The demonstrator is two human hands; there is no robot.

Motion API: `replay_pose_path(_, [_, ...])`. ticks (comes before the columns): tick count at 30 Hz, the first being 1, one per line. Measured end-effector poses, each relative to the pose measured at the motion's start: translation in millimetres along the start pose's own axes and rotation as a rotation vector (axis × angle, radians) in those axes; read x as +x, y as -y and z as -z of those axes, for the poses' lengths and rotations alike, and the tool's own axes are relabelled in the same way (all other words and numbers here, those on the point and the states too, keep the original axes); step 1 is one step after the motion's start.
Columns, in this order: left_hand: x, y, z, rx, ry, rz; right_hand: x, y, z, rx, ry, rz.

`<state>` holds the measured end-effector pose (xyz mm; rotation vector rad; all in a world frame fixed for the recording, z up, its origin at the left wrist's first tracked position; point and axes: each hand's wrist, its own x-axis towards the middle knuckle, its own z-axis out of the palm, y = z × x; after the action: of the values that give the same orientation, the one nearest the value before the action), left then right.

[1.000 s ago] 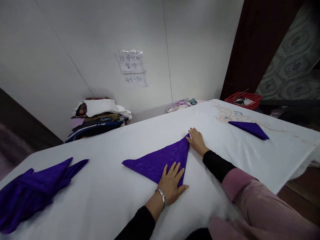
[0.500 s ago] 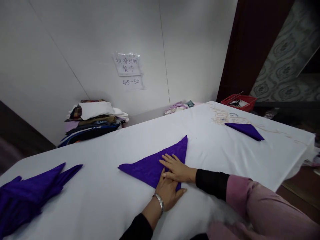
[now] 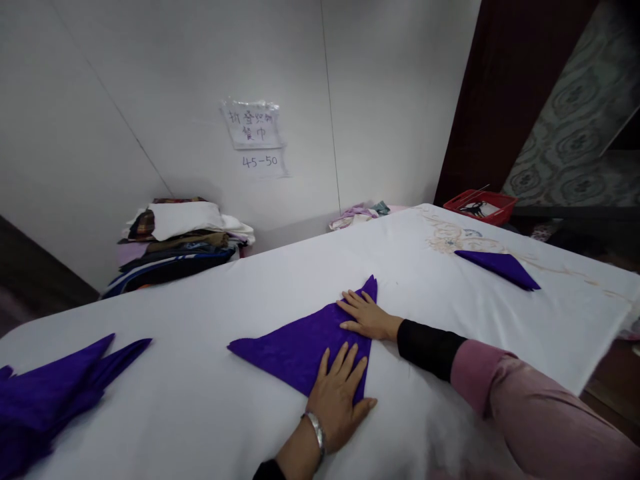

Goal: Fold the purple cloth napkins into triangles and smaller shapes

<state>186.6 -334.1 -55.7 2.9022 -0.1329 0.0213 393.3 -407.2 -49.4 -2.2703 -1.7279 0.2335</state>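
Observation:
A purple napkin (image 3: pixel 287 347), folded into a triangle, lies on the white tablecloth (image 3: pixel 190 400) in front of me. My left hand (image 3: pixel 337 397), with a silver bracelet at the wrist, rests flat with fingers spread on the napkin's near corner. Further up, my right hand (image 3: pixel 367 315) lies flat across its right edge, close to the far tip. The two hands are apart, and neither grips the cloth. A smaller folded purple napkin (image 3: pixel 500 267) lies to the right.
Several purple napkins (image 3: pixel 45 400) are heaped at the left. Behind the table stands a stack of clothes (image 3: pixel 183 243), with crumpled lilac cloth (image 3: pixel 354 216) further along. A red basket (image 3: pixel 493 208) sits beyond the far right edge. Handwritten paper signs (image 3: pixel 257 137) hang on the wall.
My hands, overlapping before, have separated: the right slid up and right toward the far tip, the left toward the near corner with its fingers spreading. The camera view shifted slightly.

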Motion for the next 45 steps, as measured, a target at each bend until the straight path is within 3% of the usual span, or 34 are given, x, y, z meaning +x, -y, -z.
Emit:
replay_pose_path(12, [0.1, 1.4, -0.5, -0.001, -0.001, -0.006, 23.5, 15.0, 6.2, -0.088, -0.149, -0.1])
replay_pose_path(16, [-0.6, 1.7, -2.2, -0.007, -0.01, -0.012, 19.1, -17.2, 22.7, -0.1, -0.339, -0.225])
replay_pose_path(19, [-0.5, 1.2, -2.1, -0.016, -0.01, -0.012, 8.4, -51.3, 33.5, -0.038, -0.464, -0.434])
replay_pose_path(23, [-0.1, 0.7, -0.9, -0.019, -0.005, -0.003, 0.4, -75.1, 32.6, 0.045, -0.423, -0.569])
replay_pose_path(33, [-0.8, 0.6, -0.5, -0.022, -0.017, -0.007, 12.3, -76.5, 22.6, 0.072, -0.384, -0.593])
replay_pose_path(45, [0.2, 1.5, -3.5, -0.029, -0.023, -0.005, 7.4, -87.9, 10.4, 0.045, -0.408, -0.621])
